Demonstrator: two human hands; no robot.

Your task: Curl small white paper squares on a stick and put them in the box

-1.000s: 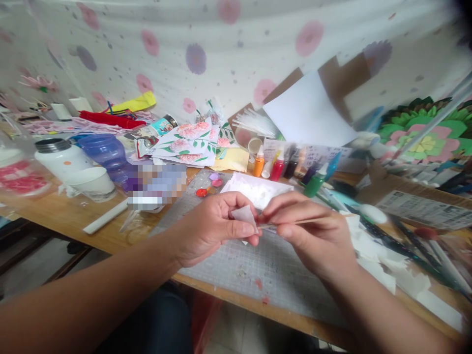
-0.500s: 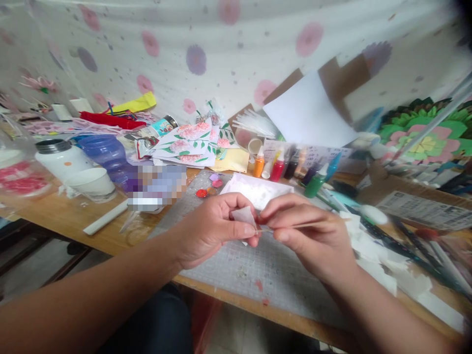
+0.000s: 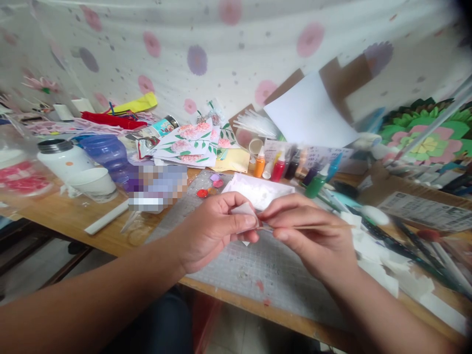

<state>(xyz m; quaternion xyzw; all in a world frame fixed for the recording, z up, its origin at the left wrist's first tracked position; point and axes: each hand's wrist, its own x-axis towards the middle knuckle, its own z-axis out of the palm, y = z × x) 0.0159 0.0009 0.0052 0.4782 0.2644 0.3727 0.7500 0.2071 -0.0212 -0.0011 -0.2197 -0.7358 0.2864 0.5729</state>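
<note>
My left hand [image 3: 212, 228] is closed in a pinch on a small white piece of paper [image 3: 244, 210], held between thumb and fingers just above a grey cutting mat [image 3: 265, 270]. My right hand [image 3: 313, 236] is closed on a thin wooden stick [image 3: 324, 227] that runs out to the right; its tip meets the paper where both hands touch. A white tray [image 3: 258, 189] with white material lies on the mat right behind the hands.
Small paint bottles [image 3: 280, 167] stand behind the tray. At the left are a white jar [image 3: 62, 157], a white cup [image 3: 92, 183] and a blue bottle [image 3: 106, 150]. Flower cards [image 3: 191, 140] lie at the back. Paper scraps [image 3: 383, 275] and pens [image 3: 405, 246] crowd the right. The wooden table's edge [image 3: 287, 319] runs near me.
My left thumb has slid a little further over the paper, covering more of it. Both hands stay together in nearly the same place.
</note>
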